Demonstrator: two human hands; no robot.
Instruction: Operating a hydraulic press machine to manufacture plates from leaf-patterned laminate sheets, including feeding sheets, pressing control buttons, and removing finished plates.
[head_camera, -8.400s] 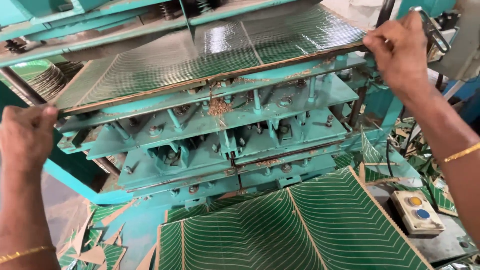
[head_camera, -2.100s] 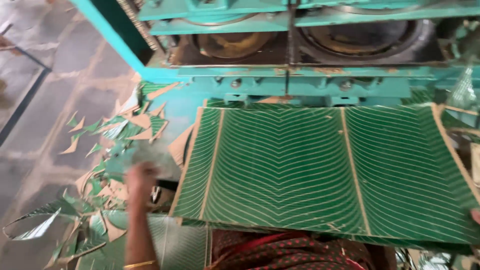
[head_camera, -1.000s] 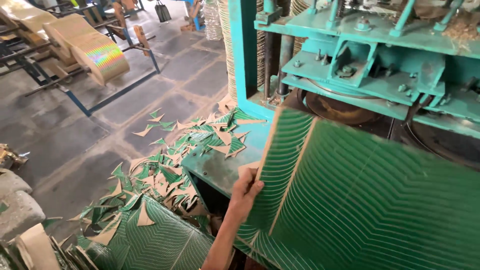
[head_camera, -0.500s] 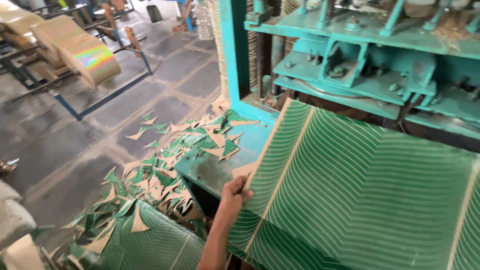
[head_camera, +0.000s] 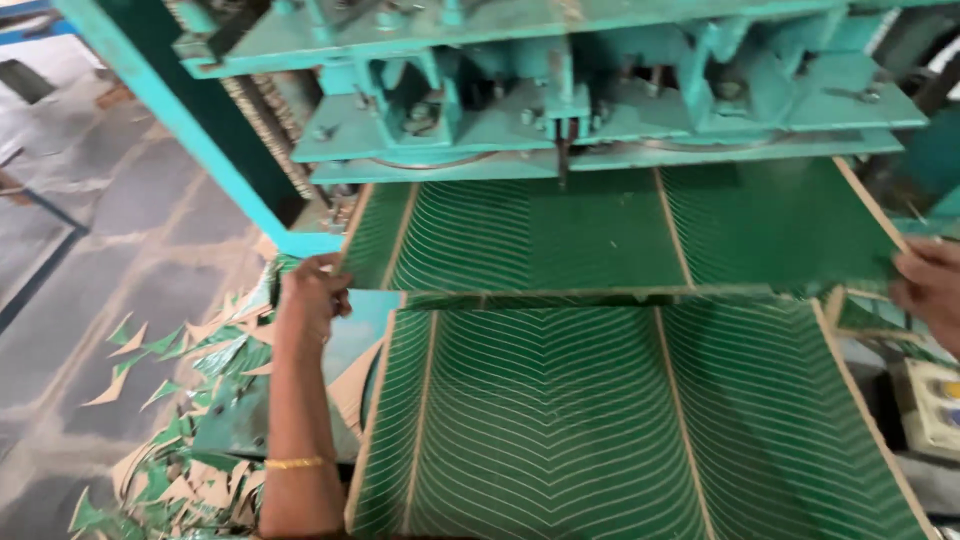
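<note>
Green leaf-print laminated sheet (head_camera: 620, 235) lies under teal press head (head_camera: 560, 110), over lower sheet stack (head_camera: 600, 420). Left hand (head_camera: 312, 295) pinches sheet's left front corner; right hand (head_camera: 930, 290) at right edge, grip unclear. Likely light, floppy, slick; best held by edges. Offcut scraps (head_camera: 190, 440) litter floor at left; control box (head_camera: 930, 400) at right.

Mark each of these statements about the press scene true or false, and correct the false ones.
1. The left hand grips the left edge of the upper green sheet. True.
2. The right hand rests on the control box. False: it holds the upper sheet's right edge.
3. A second green sheet lies below the held one. True.
4. The press is red. False: it is teal.
5. Triangular offcuts litter the floor at the left. True.
</note>
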